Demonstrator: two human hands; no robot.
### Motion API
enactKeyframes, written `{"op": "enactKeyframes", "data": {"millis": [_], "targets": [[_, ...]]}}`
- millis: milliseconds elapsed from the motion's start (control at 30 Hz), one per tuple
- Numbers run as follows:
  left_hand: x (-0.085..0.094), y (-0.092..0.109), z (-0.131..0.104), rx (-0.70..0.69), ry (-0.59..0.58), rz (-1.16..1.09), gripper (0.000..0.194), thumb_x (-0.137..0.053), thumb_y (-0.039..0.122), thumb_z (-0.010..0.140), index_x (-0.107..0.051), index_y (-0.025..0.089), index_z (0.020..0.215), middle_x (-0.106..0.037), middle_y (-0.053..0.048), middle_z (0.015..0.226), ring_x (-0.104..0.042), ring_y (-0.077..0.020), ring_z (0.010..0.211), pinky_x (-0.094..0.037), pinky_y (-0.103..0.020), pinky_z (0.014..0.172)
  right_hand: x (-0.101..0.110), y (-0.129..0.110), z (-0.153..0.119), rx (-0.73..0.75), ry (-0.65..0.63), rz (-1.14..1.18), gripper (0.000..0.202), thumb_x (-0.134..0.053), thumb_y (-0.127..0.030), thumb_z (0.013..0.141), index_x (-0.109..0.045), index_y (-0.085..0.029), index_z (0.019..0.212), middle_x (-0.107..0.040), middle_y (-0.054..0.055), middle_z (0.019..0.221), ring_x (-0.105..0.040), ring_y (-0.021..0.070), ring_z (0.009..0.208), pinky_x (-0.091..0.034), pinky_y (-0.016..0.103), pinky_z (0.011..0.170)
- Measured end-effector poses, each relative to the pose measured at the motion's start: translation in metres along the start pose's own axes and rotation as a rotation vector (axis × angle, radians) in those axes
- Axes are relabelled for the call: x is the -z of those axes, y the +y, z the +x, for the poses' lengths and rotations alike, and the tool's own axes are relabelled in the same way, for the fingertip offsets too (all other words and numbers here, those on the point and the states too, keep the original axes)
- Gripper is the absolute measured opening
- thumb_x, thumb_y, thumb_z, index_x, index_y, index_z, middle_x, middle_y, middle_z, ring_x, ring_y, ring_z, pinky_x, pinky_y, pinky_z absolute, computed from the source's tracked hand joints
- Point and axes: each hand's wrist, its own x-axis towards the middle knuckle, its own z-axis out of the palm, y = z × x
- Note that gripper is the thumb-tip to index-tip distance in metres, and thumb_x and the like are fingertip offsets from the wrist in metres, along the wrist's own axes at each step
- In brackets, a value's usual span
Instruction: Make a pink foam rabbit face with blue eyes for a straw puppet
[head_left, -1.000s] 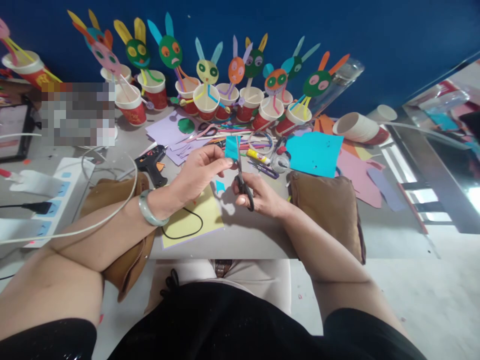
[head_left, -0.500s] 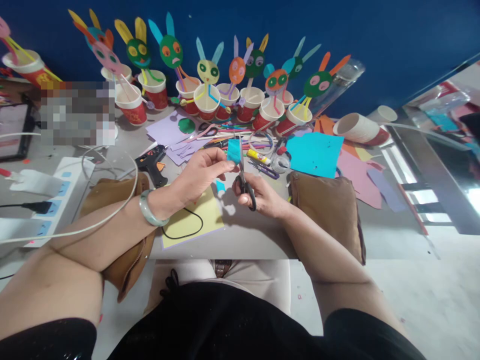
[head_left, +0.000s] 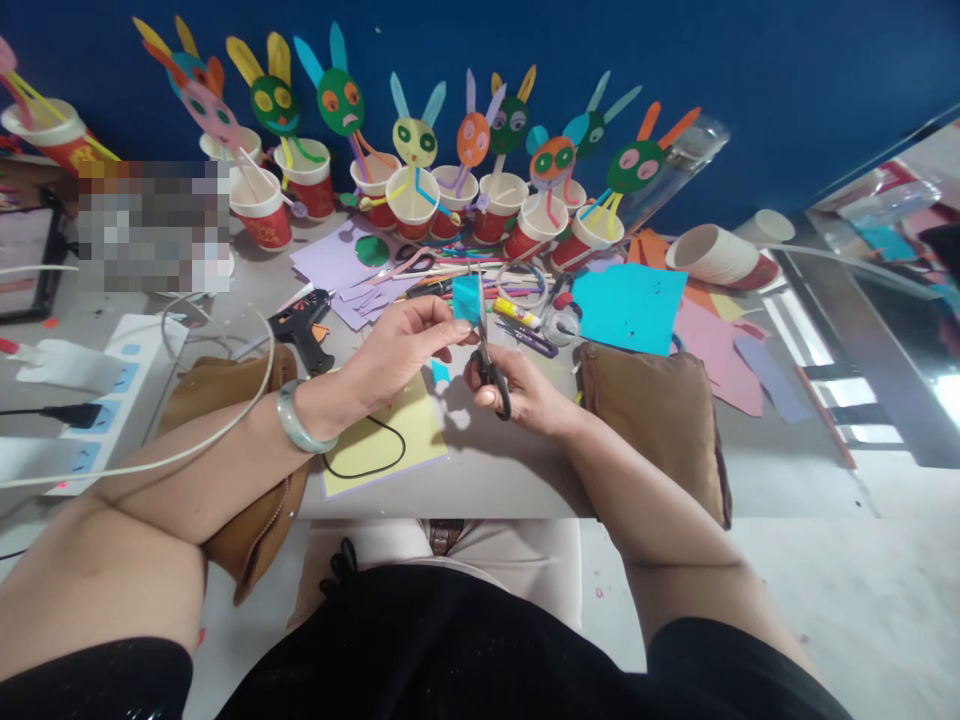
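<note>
Between the thumb and fingers of my left hand [head_left: 420,335] is a small piece of blue paper [head_left: 466,299], held up above the table. My right hand [head_left: 525,390] grips a pair of black-handled scissors [head_left: 489,372] by its loops. The blades point away from me and lie along the right edge of the blue paper; whether they are parted I cannot tell. Below the hands, a small blue scrap [head_left: 440,372] rests near a yellow sheet [head_left: 405,440], on which a black cord loops.
Paper cups [head_left: 414,205] with rabbit-faced paper figures line the back. A glue gun [head_left: 304,325] lies left, beside a power strip [head_left: 124,390]. A large blue sheet [head_left: 630,305], a glue stick [head_left: 517,312] and brown cushions [head_left: 652,420] lie around. A white cable crosses my left arm.
Almost nothing differs. Both hands, the blue paper and the scissors stay in nearly the same place, and the view has shifted very slightly.
</note>
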Motion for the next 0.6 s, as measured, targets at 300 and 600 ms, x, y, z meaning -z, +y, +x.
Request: {"op": "enactKeyframes", "data": {"millis": [300,600], "targets": [[-0.0001,0.0005,0.0000,0.004,-0.005,0.010,0.029,-0.081,0.034,0.076,-0.057,0.020,0.070,-0.068,0.001,0.075,-0.068,-0.0149,0.081,-0.050,-0.025,0.065,-0.0009,0.0007,-0.0003,0.006,0.007,0.013,0.078,-0.060,-0.097,0.073,-0.055,-0.019,0.077,-0.055,0.000,0.070,-0.048,0.0143,0.068,-0.037,0.029,0.064],[-0.0013,0.0012,-0.0007,-0.002,0.002,-0.008,0.028,-0.081,0.033,0.077,-0.057,0.020,0.072,-0.068,0.001,0.076,-0.070,-0.0161,0.084,-0.049,-0.025,0.065,0.0012,-0.0018,-0.0005,0.005,0.006,-0.005,0.078,-0.060,-0.097,0.073,-0.054,-0.020,0.075,-0.054,-0.001,0.069,-0.045,0.0138,0.067,-0.035,0.029,0.063]]}}
